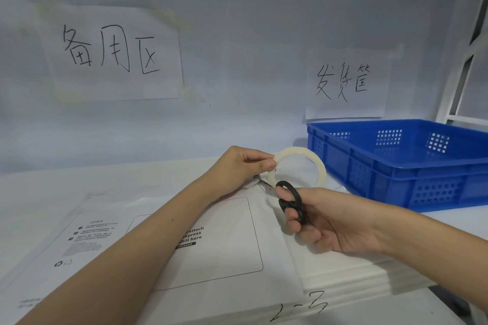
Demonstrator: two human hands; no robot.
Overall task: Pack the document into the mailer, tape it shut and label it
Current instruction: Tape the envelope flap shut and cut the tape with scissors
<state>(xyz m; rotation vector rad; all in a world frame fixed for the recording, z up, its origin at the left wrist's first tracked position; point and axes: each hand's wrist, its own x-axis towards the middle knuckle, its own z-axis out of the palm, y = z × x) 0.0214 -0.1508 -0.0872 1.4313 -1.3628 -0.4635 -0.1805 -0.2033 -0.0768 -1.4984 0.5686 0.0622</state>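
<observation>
Left hand [239, 166] pinches the rim of a nearly spent tape roll [299, 166] between thumb and fingers, holding it upright just above the far edge of the mailer [224, 240]. Right hand [322, 221] is closed through the black handles of a pair of scissors [286, 199], whose blades point toward the left hand and meet a strip of tape running from the roll; whether the blades are parted cannot be told.

Mailer lies flat on the counter [79, 182] near its front edge, printed face up, with the waybill box bare. No document is in sight outside it, so it is judged already packed; this cannot be confirmed. Taping is judged under way, the cut pending. Whether the flap is fully sealed is hidden behind the hands. No label is visible anywhere, so labelling remains.

Mailer rests on a stack of white mailers [356, 272] marked by hand at the front edge. Blue crate [401, 163] stands at the right rear of the counter, well apart. Two handwritten paper signs [111, 53] hang on the back wall.
</observation>
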